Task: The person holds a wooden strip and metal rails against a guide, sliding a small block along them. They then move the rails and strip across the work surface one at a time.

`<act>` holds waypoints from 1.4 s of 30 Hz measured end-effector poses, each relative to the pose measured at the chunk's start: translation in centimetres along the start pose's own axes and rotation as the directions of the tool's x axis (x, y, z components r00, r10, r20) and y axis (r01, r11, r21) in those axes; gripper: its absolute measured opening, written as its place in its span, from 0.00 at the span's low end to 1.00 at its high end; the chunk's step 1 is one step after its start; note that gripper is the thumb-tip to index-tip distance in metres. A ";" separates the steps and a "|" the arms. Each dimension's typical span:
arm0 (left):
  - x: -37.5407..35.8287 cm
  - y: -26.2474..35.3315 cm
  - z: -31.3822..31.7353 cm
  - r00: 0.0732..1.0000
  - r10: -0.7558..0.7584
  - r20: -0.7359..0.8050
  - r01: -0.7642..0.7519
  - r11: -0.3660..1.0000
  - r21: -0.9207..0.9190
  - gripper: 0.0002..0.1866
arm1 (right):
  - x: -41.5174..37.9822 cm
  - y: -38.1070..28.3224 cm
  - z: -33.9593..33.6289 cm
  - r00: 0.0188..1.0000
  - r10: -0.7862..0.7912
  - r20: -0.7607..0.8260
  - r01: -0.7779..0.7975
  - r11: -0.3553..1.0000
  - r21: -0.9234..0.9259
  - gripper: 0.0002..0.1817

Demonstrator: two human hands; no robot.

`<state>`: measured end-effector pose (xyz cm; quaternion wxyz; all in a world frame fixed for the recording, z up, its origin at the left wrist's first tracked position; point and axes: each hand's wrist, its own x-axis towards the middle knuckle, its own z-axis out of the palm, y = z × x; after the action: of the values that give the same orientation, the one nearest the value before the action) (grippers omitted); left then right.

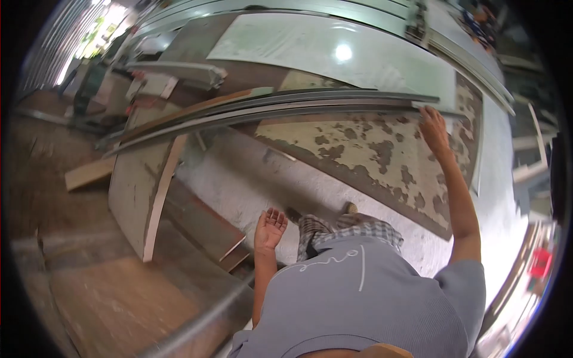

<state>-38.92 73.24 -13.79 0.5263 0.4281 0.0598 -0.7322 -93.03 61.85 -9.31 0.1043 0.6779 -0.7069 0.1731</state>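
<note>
My right hand [434, 128] is closed at the right end of a bundle of long, narrow grey bars [286, 107], with its fingers on the lowest one. They look like metal profiles. The bars stretch leftward across the patchy, stained tabletop [364, 143] and over an upright board [134, 185] at the left. Held low in front of my body, my left hand [271, 228] is open, palm up, with slightly curled fingers and nothing in it. It is apart from the bars.
A large whitish sheet [334, 51] lies at the back of the table. More boards [203, 224] lean low at the left, beside a brown wooden surface [113, 292]. A metal tube [203, 319] runs near my left side. Something red [540, 262] stands at the far right.
</note>
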 end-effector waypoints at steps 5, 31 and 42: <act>-1.9 -2.6 -1.2 0.998 0.069 0.005 -0.068 0.994 -0.090 0.11 | 1.4 3.5 3.3 0.991 -0.129 0.031 0.131 0.990 -0.051 0.24; 2.4 3.8 2.7 0.974 0.227 -0.002 -0.227 0.972 -0.056 0.32 | -6.4 2.3 -7.8 0.967 -0.115 0.228 0.085 0.987 0.140 0.14; 5.3 9.4 7.7 0.957 0.284 -0.053 -0.288 0.952 -0.107 0.49 | -12.0 -0.5 -15.0 0.902 -0.094 0.421 -0.021 0.965 0.262 0.13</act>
<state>-35.98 61.20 -9.20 0.6491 0.4151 0.0483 -0.6357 -93.16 78.71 -0.11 -0.1406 0.7203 -0.6705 0.1087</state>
